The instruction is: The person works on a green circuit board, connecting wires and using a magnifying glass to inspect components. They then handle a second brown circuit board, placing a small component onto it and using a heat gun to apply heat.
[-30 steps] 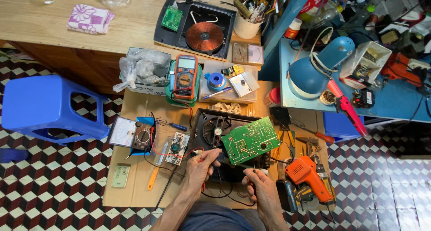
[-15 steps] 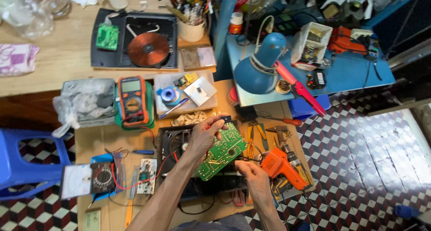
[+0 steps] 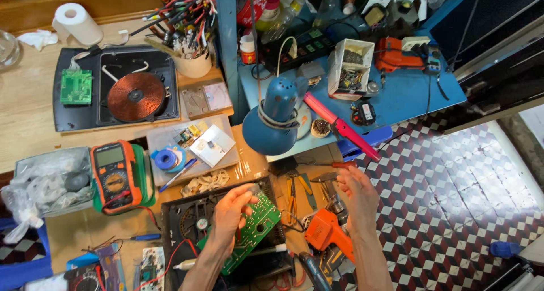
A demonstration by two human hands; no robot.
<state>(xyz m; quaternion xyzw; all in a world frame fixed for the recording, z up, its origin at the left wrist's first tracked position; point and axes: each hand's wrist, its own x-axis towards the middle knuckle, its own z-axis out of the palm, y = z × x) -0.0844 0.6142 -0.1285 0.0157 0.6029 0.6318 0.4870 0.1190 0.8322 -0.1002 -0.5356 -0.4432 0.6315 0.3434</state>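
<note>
My left hand (image 3: 229, 214) grips the upper edge of a green circuit board (image 3: 252, 234), which is tilted over an open black appliance housing (image 3: 184, 223) on the cardboard-covered bench. A white pen-shaped tool (image 3: 266, 249) lies under the board. My right hand (image 3: 358, 197) is raised to the right of the board with its fingers loosely apart. Its fingertips are just below a red-handled screwdriver (image 3: 340, 165), and I see nothing held in it. An orange power tool (image 3: 322, 231) lies below that hand.
An orange multimeter (image 3: 115, 175) sits at the left, and pliers (image 3: 292, 192) lie between my hands. A blue desk lamp (image 3: 275, 121) hangs over the bench. Behind are a copper coil (image 3: 136, 95) in a black tray, a cup of tools (image 3: 192, 64) and a cluttered blue shelf (image 3: 408, 93).
The view has swung right and closer. My left hand has taken the board's top edge and tilted it up. My right hand has left the board and risen toward the screwdriver.
</note>
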